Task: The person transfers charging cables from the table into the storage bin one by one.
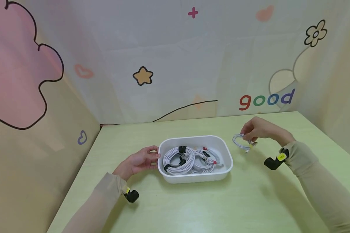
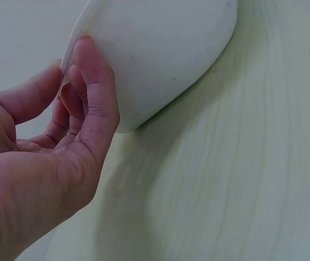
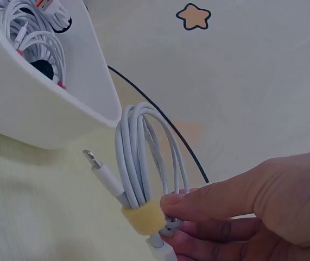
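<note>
A white plastic bin (image 1: 189, 178) stands on the table with coiled white cables in it. On its left side sits a large cable coil (image 1: 179, 160) bound with black straps; beside it lies another coil (image 1: 202, 166) with red and black ties. My left hand (image 1: 142, 160) pinches the bin's left rim between thumb and fingers, as the left wrist view also shows. To the right of the bin, my right hand (image 1: 258, 131) pinches a small coiled white charging cable (image 3: 135, 157) above the table. A yellow strap (image 3: 145, 217) wraps that coil, and one metal plug sticks out.
The pale green table (image 1: 192, 207) runs back to a printed curtain (image 1: 178, 64) behind the bin, with more curtain at both sides. A black wrist camera (image 1: 132, 195) is strapped to the left sleeve and another camera (image 1: 272, 163) to the right one.
</note>
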`<state>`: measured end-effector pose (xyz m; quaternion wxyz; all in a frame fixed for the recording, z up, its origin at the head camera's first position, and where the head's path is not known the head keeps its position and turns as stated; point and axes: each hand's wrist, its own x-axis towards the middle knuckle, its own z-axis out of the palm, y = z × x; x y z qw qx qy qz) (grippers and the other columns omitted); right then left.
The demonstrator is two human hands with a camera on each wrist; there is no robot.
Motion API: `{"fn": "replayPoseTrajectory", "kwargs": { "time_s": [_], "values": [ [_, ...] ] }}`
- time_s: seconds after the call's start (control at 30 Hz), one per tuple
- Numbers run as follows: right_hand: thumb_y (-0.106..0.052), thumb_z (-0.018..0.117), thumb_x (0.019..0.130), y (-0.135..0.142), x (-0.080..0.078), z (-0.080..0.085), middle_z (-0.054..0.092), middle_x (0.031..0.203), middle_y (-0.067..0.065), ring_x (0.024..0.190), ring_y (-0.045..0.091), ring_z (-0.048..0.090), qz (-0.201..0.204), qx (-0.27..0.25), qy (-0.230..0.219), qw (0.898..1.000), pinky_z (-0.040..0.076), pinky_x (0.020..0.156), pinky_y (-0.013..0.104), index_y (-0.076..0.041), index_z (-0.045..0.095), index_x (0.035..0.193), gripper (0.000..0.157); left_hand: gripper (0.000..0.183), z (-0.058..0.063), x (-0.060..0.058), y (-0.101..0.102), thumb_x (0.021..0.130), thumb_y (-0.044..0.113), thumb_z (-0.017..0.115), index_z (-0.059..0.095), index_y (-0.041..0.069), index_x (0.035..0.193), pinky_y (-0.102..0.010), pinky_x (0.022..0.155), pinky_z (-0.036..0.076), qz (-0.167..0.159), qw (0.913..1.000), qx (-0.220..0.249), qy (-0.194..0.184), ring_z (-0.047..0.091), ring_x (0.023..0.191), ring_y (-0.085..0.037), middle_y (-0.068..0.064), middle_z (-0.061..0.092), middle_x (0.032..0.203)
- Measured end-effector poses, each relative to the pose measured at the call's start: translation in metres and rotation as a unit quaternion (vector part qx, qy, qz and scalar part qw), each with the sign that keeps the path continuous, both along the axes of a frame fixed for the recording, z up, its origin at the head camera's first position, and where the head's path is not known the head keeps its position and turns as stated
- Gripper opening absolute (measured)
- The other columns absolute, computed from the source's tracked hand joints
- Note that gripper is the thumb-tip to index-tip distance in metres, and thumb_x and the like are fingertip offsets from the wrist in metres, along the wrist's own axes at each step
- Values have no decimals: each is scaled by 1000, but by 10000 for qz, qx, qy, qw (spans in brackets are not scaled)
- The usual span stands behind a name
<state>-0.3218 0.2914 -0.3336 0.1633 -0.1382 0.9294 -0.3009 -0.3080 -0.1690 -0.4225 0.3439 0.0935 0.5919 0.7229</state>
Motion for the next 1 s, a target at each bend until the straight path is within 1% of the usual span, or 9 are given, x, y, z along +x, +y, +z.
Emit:
{"fn": "replayPoseTrajectory", "kwargs": {
  "time_s": [0.17, 0.37, 0.57, 0.83, 1.0],
  "values": [
    [-9, 68, 87, -17, -2, 6, 67, 83, 7, 72, 18, 60, 156, -15, 29, 9999, 56, 70, 29, 1, 67, 100, 17, 14, 0, 0, -1, 98, 1, 48, 44, 11, 108, -27, 70, 54, 23, 10000, 25, -22, 58, 76, -11, 2, 61, 90],
    [-9, 69, 87, -39, -4, 11, 69, 85, 9, 73, 18, 59, 292, -54, 133, 9995, 56, 71, 31, 3, 66, 102, 19, 13, 0, 1, 0, 98, -1, 46, 46, 11, 104, -27, 71, 55, -10, 9999, 166, -13, 61, 77, -9, 2, 62, 89],
    [-8, 69, 87, -58, -4, 13, 69, 85, 8, 73, 18, 59, 383, -51, 133, 9992, 56, 71, 30, 2, 67, 101, 16, 13, -1, 1, 1, 98, -1, 45, 46, 11, 103, -28, 72, 55, -52, 9998, 205, -19, 60, 77, -9, 3, 62, 88],
    [-5, 68, 87, -77, -9, 12, 68, 86, 7, 73, 17, 59, 596, -89, 152, 9981, 55, 70, 29, 1, 68, 99, 14, 14, -1, 0, 0, 99, -2, 44, 45, 11, 103, -28, 72, 55, -102, 9997, 218, -6, 60, 77, -9, 3, 61, 88],
    [-6, 70, 86, -87, -13, 7, 69, 86, 7, 74, 16, 59, 683, -107, 206, 9974, 55, 70, 29, -1, 69, 98, 13, 14, 0, -1, 0, 99, -1, 44, 46, 11, 103, -28, 73, 55, -112, 9998, 179, -1, 60, 77, -9, 3, 61, 88]
  ]
}}
